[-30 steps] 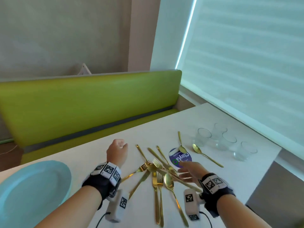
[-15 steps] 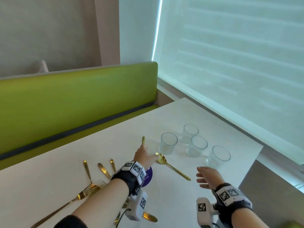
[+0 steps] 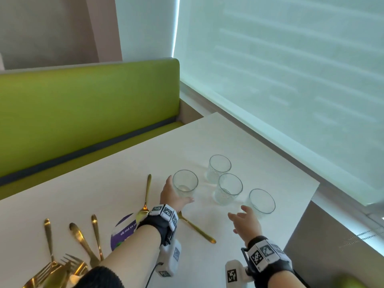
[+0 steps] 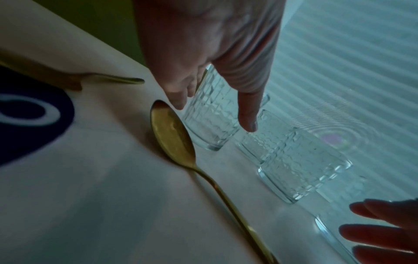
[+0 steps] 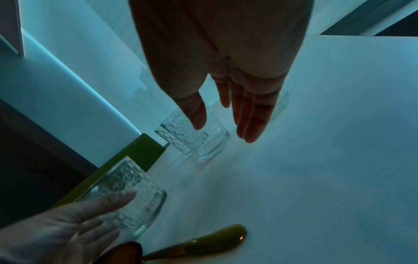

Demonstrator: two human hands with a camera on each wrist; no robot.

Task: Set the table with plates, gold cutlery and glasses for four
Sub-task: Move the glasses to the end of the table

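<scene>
Four clear textured glasses stand together on the white table point(image 3: 270, 163). My left hand point(image 3: 176, 192) straddles the leftmost glass point(image 3: 185, 183), thumb on its near side and fingers on its far left, all fairly straight. In the left wrist view the same glass point(image 4: 210, 116) shows between thumb and fingers. My right hand point(image 3: 242, 215) hovers with spread fingers just short of the rightmost glass point(image 3: 261, 201) and holds nothing. Two gold spoons lie near my left wrist, one point(image 3: 146, 196) pointing away, one point(image 3: 197, 229) pointing right. Gold forks and knives point(image 3: 62, 267) are piled at the lower left.
A round purple sticker point(image 3: 122, 231) lies under my left forearm. A green bench point(image 3: 83, 113) runs along the table's far side. The window blind point(image 3: 291, 80) is on the right, and the table's right edge point(image 3: 301, 215) is close behind the glasses.
The view has swung right, away from the cutlery and the blue plate. My left hand has moved from the spoon up to the leftmost glass. My right hand has reached forward towards the rightmost glass.
</scene>
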